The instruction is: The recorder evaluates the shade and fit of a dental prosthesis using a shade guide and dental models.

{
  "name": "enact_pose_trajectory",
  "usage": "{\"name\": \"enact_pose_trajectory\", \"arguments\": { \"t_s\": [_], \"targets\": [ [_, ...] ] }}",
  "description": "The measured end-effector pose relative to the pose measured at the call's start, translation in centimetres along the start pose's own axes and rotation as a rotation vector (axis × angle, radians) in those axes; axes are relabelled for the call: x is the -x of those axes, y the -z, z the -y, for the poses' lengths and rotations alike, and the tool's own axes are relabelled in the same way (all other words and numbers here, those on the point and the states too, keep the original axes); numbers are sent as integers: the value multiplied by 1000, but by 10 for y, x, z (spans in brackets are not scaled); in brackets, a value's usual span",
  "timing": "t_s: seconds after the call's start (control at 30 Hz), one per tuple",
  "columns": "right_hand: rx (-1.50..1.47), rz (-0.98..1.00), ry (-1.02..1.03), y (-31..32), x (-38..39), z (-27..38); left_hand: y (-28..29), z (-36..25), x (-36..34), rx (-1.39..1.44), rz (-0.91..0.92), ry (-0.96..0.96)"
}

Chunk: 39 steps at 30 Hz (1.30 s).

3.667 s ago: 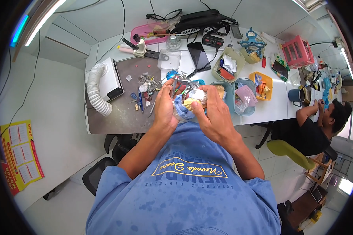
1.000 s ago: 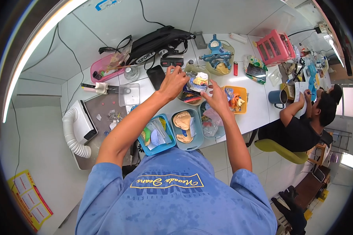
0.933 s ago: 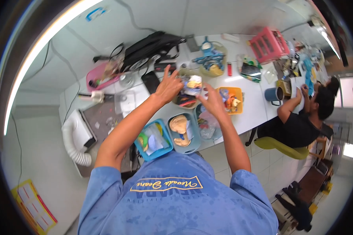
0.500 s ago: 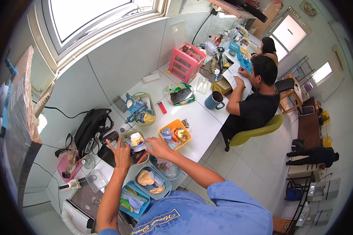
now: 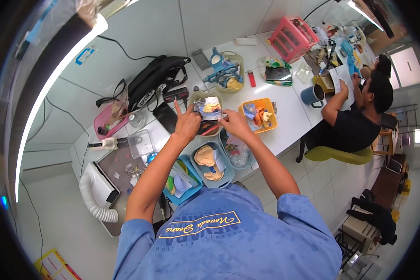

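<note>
My left hand and my right hand are at opposite sides of a small olive-green plastic tub on the white table. White and yellow model pieces lie in its far part, and something red shows in the near part. The right fingers pinch at the tub's right edge. On the left side, the index finger points forward while thumb and other fingers close at the rim. Just right stands an orange tub of orange and blue pieces. Nearer me, a grey-blue tub holds tan casts.
A bright blue tub with papers sits near my left forearm. Behind are a tub with a blue articulator, a red lighter and a black bag. At right are a blue mug and a seated person holding papers.
My view has turned, so the table appears farther right. Both hands have come in to the tub's sides; the right fingers have closed at its edge.
</note>
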State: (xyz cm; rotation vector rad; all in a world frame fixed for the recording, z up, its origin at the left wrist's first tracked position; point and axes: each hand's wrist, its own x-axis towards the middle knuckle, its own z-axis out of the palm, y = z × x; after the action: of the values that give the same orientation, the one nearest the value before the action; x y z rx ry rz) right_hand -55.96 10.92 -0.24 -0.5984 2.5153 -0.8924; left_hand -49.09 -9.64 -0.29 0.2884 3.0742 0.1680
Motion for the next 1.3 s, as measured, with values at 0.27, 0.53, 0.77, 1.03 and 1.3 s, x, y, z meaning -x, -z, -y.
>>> {"name": "enact_pose_trajectory", "arguments": {
  "t_s": [0.27, 0.53, 0.77, 1.03, 1.3],
  "targets": [
    [-18, 69, -1, 6, 3, 16, -3, -4, 5, -247, 76, -41],
    [202, 155, -14, 0, -4, 12, 11, -1, 37, 589, -478, 430],
    [233, -2, 116, -6, -7, 17, 8, -4, 41, 795, -176, 587],
    [65, -209, 195, 11, 21, 42, 60, -26, 60, 806, -384, 594],
    [-59, -266, 274, 46, 74, 97, 71, -19, 87, 1417, -339, 666]
  ]
}}
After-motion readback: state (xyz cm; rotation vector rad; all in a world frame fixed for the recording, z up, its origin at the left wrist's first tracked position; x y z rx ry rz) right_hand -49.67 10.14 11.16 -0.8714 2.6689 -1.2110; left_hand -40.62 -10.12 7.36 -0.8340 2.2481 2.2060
